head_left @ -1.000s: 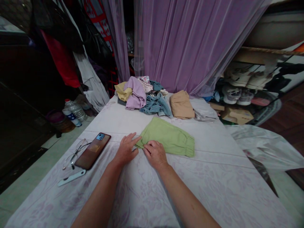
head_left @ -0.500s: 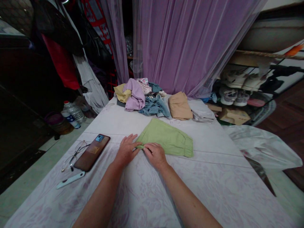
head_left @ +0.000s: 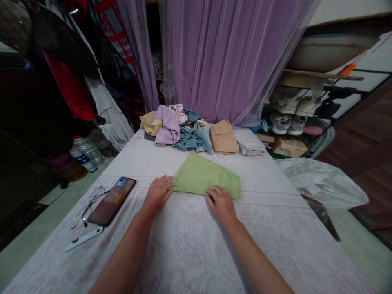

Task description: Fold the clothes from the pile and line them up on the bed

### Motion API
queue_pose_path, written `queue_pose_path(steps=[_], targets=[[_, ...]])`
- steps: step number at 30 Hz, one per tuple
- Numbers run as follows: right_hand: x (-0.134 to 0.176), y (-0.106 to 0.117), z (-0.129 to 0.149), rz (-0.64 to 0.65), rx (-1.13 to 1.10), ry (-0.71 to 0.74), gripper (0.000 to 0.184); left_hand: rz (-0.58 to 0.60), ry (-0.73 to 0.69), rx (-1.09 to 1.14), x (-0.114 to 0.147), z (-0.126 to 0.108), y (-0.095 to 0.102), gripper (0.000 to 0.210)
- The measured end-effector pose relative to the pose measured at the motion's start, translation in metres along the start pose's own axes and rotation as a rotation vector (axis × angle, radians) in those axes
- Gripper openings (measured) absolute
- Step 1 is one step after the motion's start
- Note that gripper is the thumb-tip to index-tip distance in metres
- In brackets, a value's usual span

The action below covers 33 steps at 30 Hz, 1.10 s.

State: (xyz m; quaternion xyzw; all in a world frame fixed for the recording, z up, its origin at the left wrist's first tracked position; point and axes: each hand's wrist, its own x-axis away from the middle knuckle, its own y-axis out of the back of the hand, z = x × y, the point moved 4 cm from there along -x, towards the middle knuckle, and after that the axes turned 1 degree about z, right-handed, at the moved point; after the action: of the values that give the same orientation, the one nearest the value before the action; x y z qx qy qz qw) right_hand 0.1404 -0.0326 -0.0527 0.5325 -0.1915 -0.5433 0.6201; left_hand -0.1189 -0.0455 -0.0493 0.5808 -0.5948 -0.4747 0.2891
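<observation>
A pair of light green shorts (head_left: 199, 173) lies folded flat on the bed, its gathered elastic waistband to the right. At its pointed left corner, my left hand (head_left: 157, 194) rests on the sheet and pinches the fabric between thumb and finger, the other fingers stretched out. My right hand (head_left: 222, 202) grips the near edge close to the waistband, fingers bent over the cloth and thumb beneath.
Behind the shorts sit a heap of crumpled clothes (head_left: 167, 126), a folded tan garment (head_left: 223, 136) and folded whitish cloth (head_left: 251, 145). A phone (head_left: 112, 202), eyeglasses (head_left: 87, 208) and a pale blue-handled tool (head_left: 83, 239) lie left. Purple curtains (head_left: 214, 61) hang behind.
My right hand has slid right along the near edge of the shorts, away from my left hand. My left hand stays at the left corner. The view has shifted slightly.
</observation>
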Motion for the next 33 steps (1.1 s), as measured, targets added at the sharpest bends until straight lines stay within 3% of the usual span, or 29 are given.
queue_pose_path(steps=[7,17,26,33], targets=[[0.009,0.005,-0.010,-0.022,0.024,-0.043,0.017,0.012,-0.013,0.215,-0.010,0.007,0.004,0.022],[-0.005,0.016,-0.010,0.111,0.082,0.022,0.013,0.218,-0.060,0.327,-0.054,-0.014,0.030,0.034],[-0.009,0.020,-0.017,0.079,0.151,-0.059,0.017,0.166,0.073,0.307,-0.102,-0.008,0.005,0.032],[-0.014,0.020,-0.024,0.057,0.099,-0.115,0.012,0.215,0.136,0.091,-0.125,-0.010,-0.010,0.032]])
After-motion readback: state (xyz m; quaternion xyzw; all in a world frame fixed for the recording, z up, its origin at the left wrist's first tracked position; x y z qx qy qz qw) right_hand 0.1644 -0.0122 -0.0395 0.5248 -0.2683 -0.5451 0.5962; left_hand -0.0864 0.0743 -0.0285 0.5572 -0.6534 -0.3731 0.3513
